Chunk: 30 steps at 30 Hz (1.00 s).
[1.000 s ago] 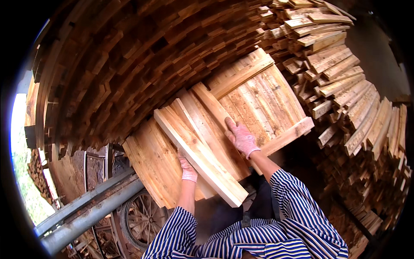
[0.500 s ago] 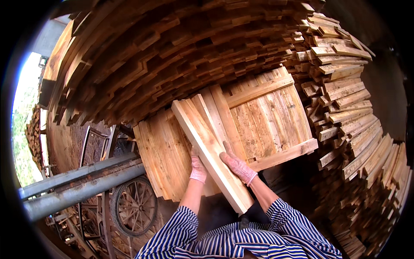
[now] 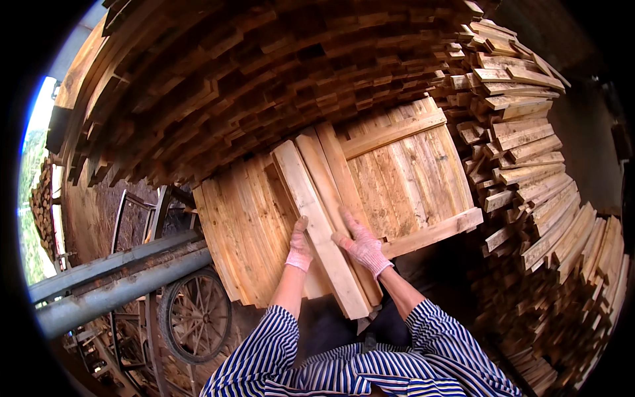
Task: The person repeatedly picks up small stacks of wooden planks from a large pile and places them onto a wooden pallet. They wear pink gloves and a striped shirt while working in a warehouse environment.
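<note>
Stacked planks (image 3: 264, 86) rise behind a slatted wooden panel (image 3: 413, 178). Over its middle, the left hand (image 3: 299, 247) and right hand (image 3: 364, 247) clamp a pale board (image 3: 312, 213) from either side, another plank (image 3: 319, 165) just beside; I'd judge the hold made, the board not yet let go.

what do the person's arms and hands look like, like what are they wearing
The left hand and right hand wear thin, pale pinkish gloves with close-fitting cuffs at the wrists. The forearms are bare between the cuffs and the loose shirt sleeves, which have narrow dark blue and white stripes.
</note>
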Tool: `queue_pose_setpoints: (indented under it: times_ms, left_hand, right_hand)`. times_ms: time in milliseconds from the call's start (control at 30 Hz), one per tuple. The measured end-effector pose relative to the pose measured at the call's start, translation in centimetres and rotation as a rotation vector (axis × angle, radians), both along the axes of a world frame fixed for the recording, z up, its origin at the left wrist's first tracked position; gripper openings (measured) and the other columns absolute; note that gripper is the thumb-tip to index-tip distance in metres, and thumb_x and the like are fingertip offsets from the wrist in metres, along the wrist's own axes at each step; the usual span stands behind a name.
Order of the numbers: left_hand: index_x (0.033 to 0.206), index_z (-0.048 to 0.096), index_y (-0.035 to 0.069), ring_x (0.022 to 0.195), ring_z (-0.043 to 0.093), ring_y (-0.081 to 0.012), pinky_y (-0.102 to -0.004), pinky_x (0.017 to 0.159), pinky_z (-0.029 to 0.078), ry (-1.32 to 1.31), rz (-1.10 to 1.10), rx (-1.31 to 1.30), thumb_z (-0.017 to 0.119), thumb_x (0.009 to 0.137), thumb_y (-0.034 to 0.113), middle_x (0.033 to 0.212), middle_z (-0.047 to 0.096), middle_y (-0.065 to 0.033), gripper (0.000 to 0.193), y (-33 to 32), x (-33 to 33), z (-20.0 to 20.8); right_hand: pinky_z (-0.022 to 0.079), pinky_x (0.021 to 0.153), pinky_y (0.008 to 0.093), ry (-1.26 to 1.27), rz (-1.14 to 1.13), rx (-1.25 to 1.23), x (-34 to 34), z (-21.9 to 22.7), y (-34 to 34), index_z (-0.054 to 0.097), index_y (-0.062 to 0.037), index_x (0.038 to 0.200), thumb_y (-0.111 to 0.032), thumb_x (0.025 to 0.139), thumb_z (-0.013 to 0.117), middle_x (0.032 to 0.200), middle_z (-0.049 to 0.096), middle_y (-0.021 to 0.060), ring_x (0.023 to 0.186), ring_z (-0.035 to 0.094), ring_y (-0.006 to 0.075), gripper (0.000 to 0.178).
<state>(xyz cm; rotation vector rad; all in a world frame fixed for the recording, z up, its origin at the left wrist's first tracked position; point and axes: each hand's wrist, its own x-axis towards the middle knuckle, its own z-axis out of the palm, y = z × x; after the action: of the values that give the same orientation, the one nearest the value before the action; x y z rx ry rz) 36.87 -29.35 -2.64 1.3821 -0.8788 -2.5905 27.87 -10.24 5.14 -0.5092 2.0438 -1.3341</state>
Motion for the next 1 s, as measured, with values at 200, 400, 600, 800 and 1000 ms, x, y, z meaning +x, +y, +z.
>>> queue_pose_setpoints:
  times_ms: [200,400,600,800,1000]
  left_hand:
    - [0.138,0.060,0.008,0.119,0.064,-0.0292,-0.0472,0.106,0.052,0.144,-0.092,0.106,0.082,0.081,0.047,0.129,0.067,-0.0091,0.073,-1.1,2.3,2.7]
    - [0.146,0.052,0.007,0.120,0.063,-0.0311,-0.0470,0.108,0.051,0.288,-0.265,0.261,0.078,0.084,0.051,0.137,0.063,-0.0121,0.080,1.6,-2.7,5.5]
    - [0.150,0.047,0.005,0.130,0.056,-0.0351,-0.0515,0.113,0.044,-0.165,-0.183,-0.080,0.071,0.092,0.050,0.143,0.058,-0.0165,0.077,0.7,-4.3,1.3]
    - [0.158,0.032,0.003,0.138,0.049,-0.0299,-0.0416,0.118,0.040,-0.548,-0.310,-0.360,0.068,0.094,0.058,0.157,0.044,-0.0166,0.091,9.1,-11.1,10.9]
    - [0.162,0.027,0.005,0.141,0.046,-0.0298,-0.0403,0.116,0.038,-0.318,-0.368,-0.276,0.056,0.098,0.067,0.161,0.040,-0.0171,0.094,11.2,-11.6,9.8]
  right_hand:
    - [0.031,0.121,0.0368,-0.197,-0.058,-0.079,1.2,0.0,0.4,0.033,-0.0106,0.162,-0.032,0.088,0.080,0.158,0.046,0.0180,0.148,0.040,0.0281,0.090]
    - [0.043,0.113,0.0368,0.064,-0.282,0.199,-3.5,-1.1,4.8,0.047,-0.0220,0.156,-0.026,0.083,0.080,0.141,0.059,0.0180,0.132,0.056,0.0305,0.081]
    - [0.045,0.110,0.0451,0.235,0.032,0.372,-8.2,-4.5,2.5,0.048,-0.0231,0.153,-0.037,0.097,0.064,0.143,0.052,0.0250,0.129,0.054,0.0428,0.059]
    - [0.043,0.110,0.0501,0.248,-0.047,0.287,-6.5,1.4,3.2,0.049,-0.0075,0.147,-0.047,0.092,0.061,0.144,0.050,0.0277,0.132,0.049,0.0424,0.069]
    - [0.038,0.119,0.0432,-0.100,-0.143,0.027,-7.1,2.9,6.1,0.037,-0.0216,0.161,-0.050,0.081,0.082,0.155,0.046,0.0254,0.143,0.045,0.0415,0.096]
